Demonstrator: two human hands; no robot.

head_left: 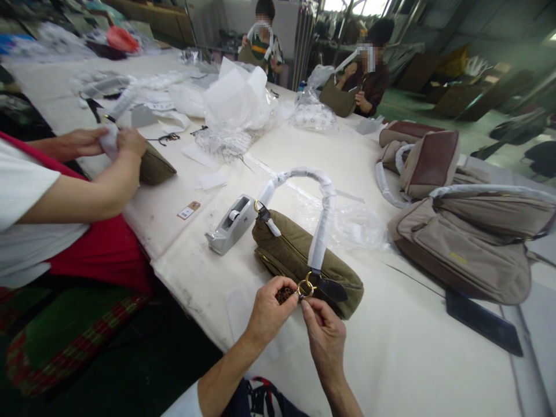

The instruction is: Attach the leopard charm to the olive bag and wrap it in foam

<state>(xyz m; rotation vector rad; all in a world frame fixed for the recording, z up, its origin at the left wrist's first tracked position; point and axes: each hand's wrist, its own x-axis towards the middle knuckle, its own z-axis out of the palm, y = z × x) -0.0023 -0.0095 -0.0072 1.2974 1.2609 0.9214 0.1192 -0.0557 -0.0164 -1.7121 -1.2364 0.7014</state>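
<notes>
An olive green handbag (295, 255) lies on the white table (417, 353) in front of me, its strap (322, 214) wrapped in white foam. At the bag's near end a gold ring (306, 287) joins the strap tab to the bag. My left hand (273, 313) is pinched closed on a small dark brown piece at that ring. My right hand (325, 336) is closed too, its fingertips pinching the gold ring from below. Both hands touch the bag's near corner.
A grey tape dispenser (230, 225) stands left of the bag, with a paper tag (188, 210) beyond it. Several beige and brown bags (464, 249) are piled at right, a dark phone (484, 321) beside them. A person at left holds an olive bag (154, 165); two others work far back.
</notes>
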